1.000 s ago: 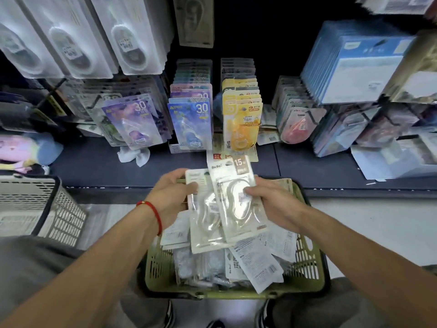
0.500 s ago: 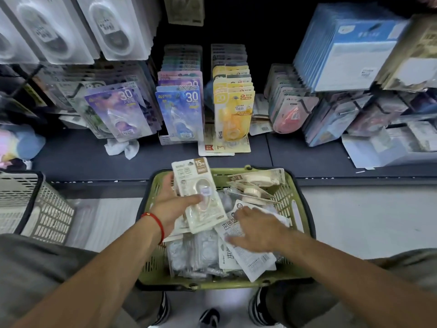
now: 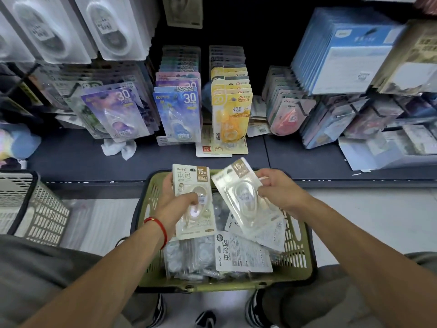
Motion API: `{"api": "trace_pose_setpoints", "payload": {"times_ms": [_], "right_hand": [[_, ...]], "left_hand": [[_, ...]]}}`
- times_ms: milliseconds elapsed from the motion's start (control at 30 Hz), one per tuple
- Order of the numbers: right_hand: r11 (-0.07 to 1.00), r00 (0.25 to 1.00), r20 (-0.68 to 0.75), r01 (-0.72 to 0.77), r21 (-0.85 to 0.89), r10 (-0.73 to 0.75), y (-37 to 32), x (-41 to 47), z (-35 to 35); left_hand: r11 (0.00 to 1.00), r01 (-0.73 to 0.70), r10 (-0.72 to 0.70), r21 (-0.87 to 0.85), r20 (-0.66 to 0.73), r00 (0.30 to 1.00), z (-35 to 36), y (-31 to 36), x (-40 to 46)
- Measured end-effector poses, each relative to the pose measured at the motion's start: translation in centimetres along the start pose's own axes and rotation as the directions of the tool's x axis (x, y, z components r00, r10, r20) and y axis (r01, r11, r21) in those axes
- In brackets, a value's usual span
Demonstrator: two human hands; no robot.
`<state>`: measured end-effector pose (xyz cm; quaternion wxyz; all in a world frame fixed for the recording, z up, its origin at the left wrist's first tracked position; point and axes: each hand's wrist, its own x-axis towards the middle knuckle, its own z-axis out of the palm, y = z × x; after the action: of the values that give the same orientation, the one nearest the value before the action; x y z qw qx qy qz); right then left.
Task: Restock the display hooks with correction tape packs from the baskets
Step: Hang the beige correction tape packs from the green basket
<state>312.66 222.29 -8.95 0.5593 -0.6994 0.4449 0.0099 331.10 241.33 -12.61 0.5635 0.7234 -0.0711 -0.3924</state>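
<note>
Since half a second back, my right hand (image 3: pixel 279 192) has come up out of the green basket (image 3: pixel 300 252) with a second correction tape pack (image 3: pixel 246 200), where before it lay flat on the loose packs inside. It now pinches that pack by its right edge, fingers curled round it, the card tilted with its 15M corner pointing up and left. My left hand (image 3: pixel 175 204) grips the first pack (image 3: pixel 192 200) upright, thumb pressed across the clear blister and fingers behind the card, as it did earlier. Both packs hover above the basket, just beside each other, their near edges almost touching. More packs lie heaped in the basket below, one face-up card (image 3: pixel 241 254) printed 15M on top. A red cord bracelet (image 3: pixel 158 227) circles my left wrist. On the dark shelf (image 3: pixel 78 159) beyond, hanging rows of blue (image 3: pixel 178 112) and yellow packs (image 3: pixel 231 114) face me, and a white basket (image 3: pixel 35 209) stands at left.
</note>
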Motion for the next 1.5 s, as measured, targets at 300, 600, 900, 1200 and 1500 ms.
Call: {"api": "trace_pose_setpoints", "payload": {"times_ms": [300,600,900,1200,1500], "right_hand": [[0.991,0.991,-0.074,0.115,0.073,-0.110,1.0,0.7,5.8],[0.100,0.952,0.300,0.293,-0.951,0.057,8.6,0.2,5.8],[0.709,0.987,0.119,0.158,-0.688,-0.104,2.0,-0.3,0.4],[0.899,0.993,-0.097,0.104,0.426,-0.069,-5.2,-2.6,-0.3],[0.736,0.950,-0.083,0.288,0.612,-0.302,-11.5,-3.0,4.1]], "left_hand": [[0.981,0.108,-0.079,-0.161,0.178,0.981,1.0,-0.7,-0.1],[0.982,0.072,-0.067,-0.173,0.032,0.997,-0.5,-0.6,1.4],[0.985,-0.107,0.102,-0.134,-0.042,0.994,-0.7,1.4,0.4],[0.943,-0.170,0.197,-0.286,0.065,0.978,0.0,4.8,-1.6],[0.894,-0.330,0.372,-0.302,0.092,0.924,-3.3,13.4,-2.5]]}}
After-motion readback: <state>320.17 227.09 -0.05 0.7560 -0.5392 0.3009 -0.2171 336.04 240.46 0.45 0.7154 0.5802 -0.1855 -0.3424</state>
